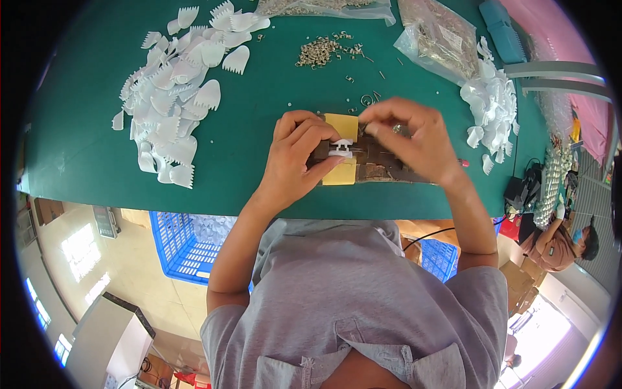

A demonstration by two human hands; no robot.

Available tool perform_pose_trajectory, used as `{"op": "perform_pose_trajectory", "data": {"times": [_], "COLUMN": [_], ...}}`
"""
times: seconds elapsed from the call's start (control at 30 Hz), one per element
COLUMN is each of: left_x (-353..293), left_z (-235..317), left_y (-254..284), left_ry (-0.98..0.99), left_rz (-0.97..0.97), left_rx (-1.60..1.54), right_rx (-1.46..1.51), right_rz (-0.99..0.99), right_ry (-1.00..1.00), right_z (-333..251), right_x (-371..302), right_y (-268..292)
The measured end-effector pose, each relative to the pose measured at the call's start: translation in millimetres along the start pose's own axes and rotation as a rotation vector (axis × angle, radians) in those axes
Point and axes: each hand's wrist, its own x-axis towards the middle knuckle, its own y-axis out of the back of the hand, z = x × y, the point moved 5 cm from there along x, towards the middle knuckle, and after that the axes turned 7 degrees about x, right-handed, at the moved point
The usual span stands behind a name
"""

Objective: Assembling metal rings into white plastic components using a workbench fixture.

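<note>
My left hand (299,152) pinches a small white plastic clip (342,148) between thumb and fingers. The clip rests over a yellow pad (339,174) on a dark, worn block-shaped jig (382,172). Over the jig's right part hovers my right hand (414,136), slightly blurred, thumb and forefinger brought together near the yellow pad's upper right corner. Whatever its fingertips hold is too small to make out. Just beyond that hand lie a small metal ring (367,100) and a few loose metal bits.
White toothed plastic pieces (170,97) are heaped at the left, and another white pile (492,113) sits at the right. Small metal springs (319,52) lie at the far middle, near a clear bag (437,39) of metal parts. A blue crate (184,243) stands below the green table (259,84).
</note>
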Motion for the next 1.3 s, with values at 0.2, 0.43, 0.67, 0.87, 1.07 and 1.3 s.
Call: {"op": "perform_pose_trajectory", "data": {"times": [0.2,0.43,0.67,0.87,1.07,1.3], "left_x": [-0.8,-2.1,0.8,-1.2,-2.9,-1.8], "left_z": [-1.1,-1.1,-0.8,-0.7,-2.5,-2.9], "left_y": [-2.3,-1.6,-1.5,0.2,-2.1,-1.9], "left_ry": [0.027,0.042,0.041,0.046,0.004,0.012], "left_rz": [-0.005,-0.011,-0.010,-0.006,0.014,0.010], "left_rx": [-0.012,-0.016,-0.022,-0.025,0.012,0.007], "right_rx": [-0.200,-0.346,-0.356,-0.419,-0.360,-0.545], "right_rz": [0.092,0.214,0.262,0.413,0.212,-0.044], "right_ry": [0.234,0.335,0.322,0.210,0.113,0.115], "right_z": [-8.1,-7.3,-4.1,-18.2,22.3,25.6], "right_x": [-22.4,-34.2,-36.9,-26.2,25.4,42.1], "right_y": [-28.9,-31.1,-33.1,18.4,25.8,-3.8]}}
